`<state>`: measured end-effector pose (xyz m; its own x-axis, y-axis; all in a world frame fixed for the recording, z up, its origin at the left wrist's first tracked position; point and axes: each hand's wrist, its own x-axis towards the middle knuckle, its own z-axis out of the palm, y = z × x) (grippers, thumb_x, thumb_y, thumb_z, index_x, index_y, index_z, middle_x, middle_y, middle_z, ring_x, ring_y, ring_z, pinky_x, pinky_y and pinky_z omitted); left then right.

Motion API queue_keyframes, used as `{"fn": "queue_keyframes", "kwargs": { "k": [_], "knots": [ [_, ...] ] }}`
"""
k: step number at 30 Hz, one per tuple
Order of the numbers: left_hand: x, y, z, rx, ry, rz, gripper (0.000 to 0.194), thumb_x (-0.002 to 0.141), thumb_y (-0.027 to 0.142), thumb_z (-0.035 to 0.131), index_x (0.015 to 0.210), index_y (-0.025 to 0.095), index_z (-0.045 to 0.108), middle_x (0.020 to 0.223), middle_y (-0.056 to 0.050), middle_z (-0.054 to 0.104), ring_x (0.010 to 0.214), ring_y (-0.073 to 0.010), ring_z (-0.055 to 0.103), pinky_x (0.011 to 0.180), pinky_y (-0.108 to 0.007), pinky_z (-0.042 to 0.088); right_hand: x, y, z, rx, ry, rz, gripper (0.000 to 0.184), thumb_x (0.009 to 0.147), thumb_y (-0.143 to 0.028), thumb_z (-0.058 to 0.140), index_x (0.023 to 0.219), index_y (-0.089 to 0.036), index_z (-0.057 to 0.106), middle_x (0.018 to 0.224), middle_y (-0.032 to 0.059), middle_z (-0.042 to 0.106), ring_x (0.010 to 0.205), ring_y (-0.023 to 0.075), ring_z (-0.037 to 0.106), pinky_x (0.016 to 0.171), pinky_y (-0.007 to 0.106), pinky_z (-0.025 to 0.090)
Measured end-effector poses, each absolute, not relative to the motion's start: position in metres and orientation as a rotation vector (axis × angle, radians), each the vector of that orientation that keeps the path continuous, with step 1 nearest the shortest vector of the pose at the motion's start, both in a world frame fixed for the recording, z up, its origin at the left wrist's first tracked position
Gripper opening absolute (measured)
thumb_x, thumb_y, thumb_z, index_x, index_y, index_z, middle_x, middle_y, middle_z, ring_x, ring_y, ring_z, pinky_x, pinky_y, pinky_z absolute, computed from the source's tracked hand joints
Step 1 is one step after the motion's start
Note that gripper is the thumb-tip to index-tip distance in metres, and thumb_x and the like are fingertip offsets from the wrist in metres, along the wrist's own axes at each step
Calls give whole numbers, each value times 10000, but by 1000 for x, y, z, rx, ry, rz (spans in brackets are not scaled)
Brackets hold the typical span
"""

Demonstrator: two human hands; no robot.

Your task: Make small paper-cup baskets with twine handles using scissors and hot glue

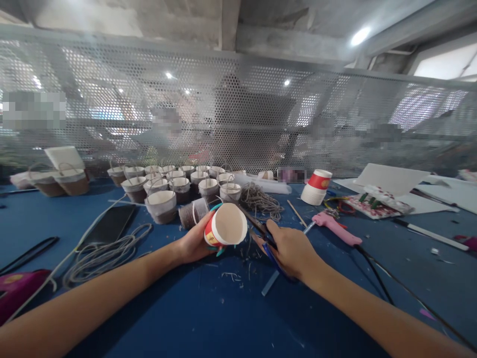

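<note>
My left hand (197, 241) is wrapped round a red and white paper cup (226, 224), its open mouth tilted toward me. In my right hand (294, 248) is a pair of scissors (269, 244) with dark blades and a blue handle. The blades are parted beside the cup's right rim; whether they touch it I cannot tell. Just behind the cup lie a spool of brown cord (192, 213) and a heap of grey-brown cord (261, 199).
Several small wrapped cups with handles (161, 205) stand at the back left. A stack of paper cups (316, 188) and a pink glue gun (337, 228) are to the right. A phone (108, 226) and coiled cord (106, 253) lie left. Perforated metal (238, 114) closes the back.
</note>
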<state>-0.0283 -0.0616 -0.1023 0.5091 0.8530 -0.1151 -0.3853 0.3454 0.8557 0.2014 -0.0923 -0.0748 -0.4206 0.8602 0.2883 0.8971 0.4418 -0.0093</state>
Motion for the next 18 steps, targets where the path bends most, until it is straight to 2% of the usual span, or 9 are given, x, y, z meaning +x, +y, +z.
{"fn": "queue_keyframes", "kwargs": {
  "k": [5, 13, 18],
  "knots": [
    [-28, -60, -104, 881, 617, 870, 498, 827, 578, 402, 909, 128, 598, 656, -63, 626, 506, -146, 583, 440, -233, 436, 205, -88, -75, -1503, -2331, -122, 265, 892, -432, 316, 858, -181, 392, 725, 64, 623, 633, 203, 599, 501, 245, 248],
    [-29, -58, -105, 919, 584, 846, 530, 835, 585, 379, 895, 110, 605, 645, -68, 620, 501, -141, 578, 435, -222, 424, 205, -89, -72, -1458, -2377, -288, 391, 876, -548, 292, 858, -178, 419, 768, 75, 606, 704, 236, 599, 539, 262, 278],
    [-28, -60, -105, 931, 518, 835, 496, 835, 563, 401, 918, 113, 594, 647, -65, 629, 485, -141, 583, 410, -214, 424, 203, -89, -72, -1432, -2375, -321, 413, 876, -554, 279, 856, -173, 438, 754, 75, 607, 695, 228, 592, 537, 259, 280]
  ]
}}
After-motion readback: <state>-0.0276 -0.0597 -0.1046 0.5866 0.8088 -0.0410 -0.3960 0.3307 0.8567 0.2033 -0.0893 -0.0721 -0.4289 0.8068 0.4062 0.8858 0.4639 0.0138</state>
